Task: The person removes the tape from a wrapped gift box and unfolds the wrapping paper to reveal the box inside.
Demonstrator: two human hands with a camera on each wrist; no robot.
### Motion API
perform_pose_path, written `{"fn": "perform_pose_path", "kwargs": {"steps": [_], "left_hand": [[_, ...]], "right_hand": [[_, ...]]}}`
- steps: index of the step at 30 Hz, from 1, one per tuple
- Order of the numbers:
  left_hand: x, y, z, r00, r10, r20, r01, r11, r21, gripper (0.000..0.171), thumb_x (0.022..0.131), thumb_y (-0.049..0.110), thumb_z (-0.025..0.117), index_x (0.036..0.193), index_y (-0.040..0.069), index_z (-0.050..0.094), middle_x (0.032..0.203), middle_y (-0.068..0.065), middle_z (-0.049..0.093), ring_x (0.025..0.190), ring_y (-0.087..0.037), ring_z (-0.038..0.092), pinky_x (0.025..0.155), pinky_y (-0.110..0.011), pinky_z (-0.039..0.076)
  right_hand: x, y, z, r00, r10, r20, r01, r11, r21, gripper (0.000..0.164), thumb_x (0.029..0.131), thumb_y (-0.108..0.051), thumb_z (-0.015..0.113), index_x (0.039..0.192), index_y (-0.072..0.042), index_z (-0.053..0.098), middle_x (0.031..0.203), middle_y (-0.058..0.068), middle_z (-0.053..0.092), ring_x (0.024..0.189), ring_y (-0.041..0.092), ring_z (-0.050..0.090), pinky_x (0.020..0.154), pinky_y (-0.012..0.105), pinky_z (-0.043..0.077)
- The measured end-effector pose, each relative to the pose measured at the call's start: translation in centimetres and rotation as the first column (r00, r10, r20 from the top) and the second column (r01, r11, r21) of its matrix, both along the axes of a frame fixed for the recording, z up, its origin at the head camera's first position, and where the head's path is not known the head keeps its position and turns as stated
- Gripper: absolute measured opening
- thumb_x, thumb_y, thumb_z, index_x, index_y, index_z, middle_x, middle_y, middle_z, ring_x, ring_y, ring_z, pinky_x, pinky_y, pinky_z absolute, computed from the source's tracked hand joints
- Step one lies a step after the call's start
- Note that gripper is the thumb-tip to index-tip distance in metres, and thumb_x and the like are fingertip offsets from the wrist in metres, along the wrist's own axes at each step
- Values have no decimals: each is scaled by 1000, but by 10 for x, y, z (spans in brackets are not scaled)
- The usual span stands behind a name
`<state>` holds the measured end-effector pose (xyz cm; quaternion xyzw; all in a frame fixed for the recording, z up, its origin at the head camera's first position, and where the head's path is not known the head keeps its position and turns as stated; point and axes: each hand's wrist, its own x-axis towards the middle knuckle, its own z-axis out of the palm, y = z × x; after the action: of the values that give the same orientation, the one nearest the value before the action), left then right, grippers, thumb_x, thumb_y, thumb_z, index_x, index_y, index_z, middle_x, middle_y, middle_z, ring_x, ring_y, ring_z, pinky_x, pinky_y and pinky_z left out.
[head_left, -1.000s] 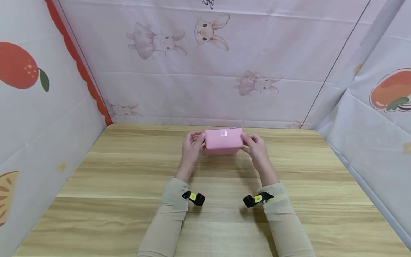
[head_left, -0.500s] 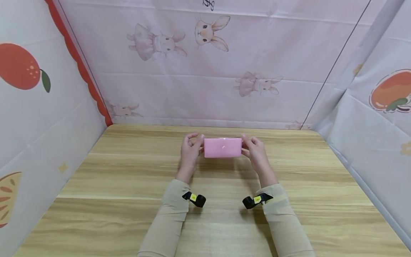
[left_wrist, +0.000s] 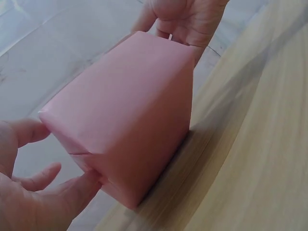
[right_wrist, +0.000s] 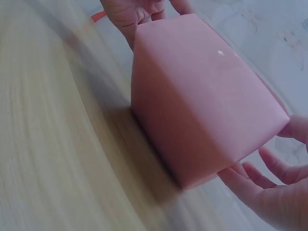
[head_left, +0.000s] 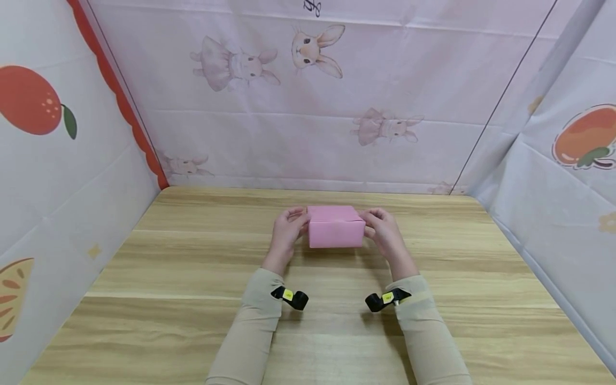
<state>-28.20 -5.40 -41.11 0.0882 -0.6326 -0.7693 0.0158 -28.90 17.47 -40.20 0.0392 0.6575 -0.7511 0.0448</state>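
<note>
A small box wrapped in pink paper is held between both hands near the far side of the table. My left hand grips its left end with thumb and fingers. At the opposite end, my right hand holds it the same way. Folded paper on the left end shows in the left wrist view, where the thumb presses on the pink box. A shiny spot marks one face of the box in the right wrist view. Whether its lower edge touches the table cannot be told.
The wood-grain table ends at a hanging pink cloth with printed rabbits. White cloths with fruit prints stand at the left and right. Each sleeve carries a black wrist camera, one left and one right.
The pink box has turned between the hands and come slightly nearer. Its clear tape patch no longer shows in the head view; a top and a front face do. Both hands keep their hold.
</note>
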Motion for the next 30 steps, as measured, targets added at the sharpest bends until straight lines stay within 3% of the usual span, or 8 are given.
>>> {"fn": "perform_pose_path", "kwargs": {"steps": [5, 8, 15, 25, 30], "left_hand": [[-1, 1, -3, 999, -47, 5, 47, 997, -64, 39, 87, 6, 66, 125, 3, 58, 129, -16, 61, 100, -17, 63, 82, -25, 55], [-2, 2, -5, 998, -62, -3, 61, 995, -82, 39, 85, 2, 64, 124, 3, 59, 131, -15, 61, 106, -21, 63, 83, -26, 56], [-5, 3, -13, 996, -89, -20, 85, 985, -148, 47, 79, -4, 62, 126, 6, 57, 136, -12, 58, 125, -25, 56, 95, -35, 54], [-6, 4, -19, 992, -117, -46, 108, 981, -162, 54, 79, -8, 63, 131, 7, 54, 141, -13, 54, 130, -28, 53, 103, -38, 50], [-7, 1, -18, 989, -135, -58, 119, 968, -221, 53, 82, -3, 65, 132, 7, 53, 140, -13, 55, 130, -30, 54, 104, -39, 49]], "right_hand": [[-2, 2, -3, 999, 48, 19, -49, 997, 59, 41, 97, -9, 55, 133, 7, 44, 111, 1, 51, 97, 8, 55, 79, 19, 55], [-2, 2, -5, 997, 75, 21, -77, 992, 102, 47, 97, -8, 55, 139, 6, 41, 120, 4, 50, 100, 8, 54, 80, 18, 54], [-3, 2, -8, 994, 113, 8, -112, 973, 203, 47, 94, -2, 54, 139, 1, 44, 146, 15, 42, 102, 9, 55, 80, 14, 52], [-3, 3, -12, 989, 138, -52, -119, 954, 275, 48, 89, 3, 55, 136, 5, 45, 147, 22, 41, 132, 33, 45, 77, 12, 50], [-2, 4, -8, 987, 150, -63, -122, 937, 327, 48, 91, 0, 57, 137, 5, 45, 145, 22, 43, 134, 35, 45, 93, 23, 52]]}}
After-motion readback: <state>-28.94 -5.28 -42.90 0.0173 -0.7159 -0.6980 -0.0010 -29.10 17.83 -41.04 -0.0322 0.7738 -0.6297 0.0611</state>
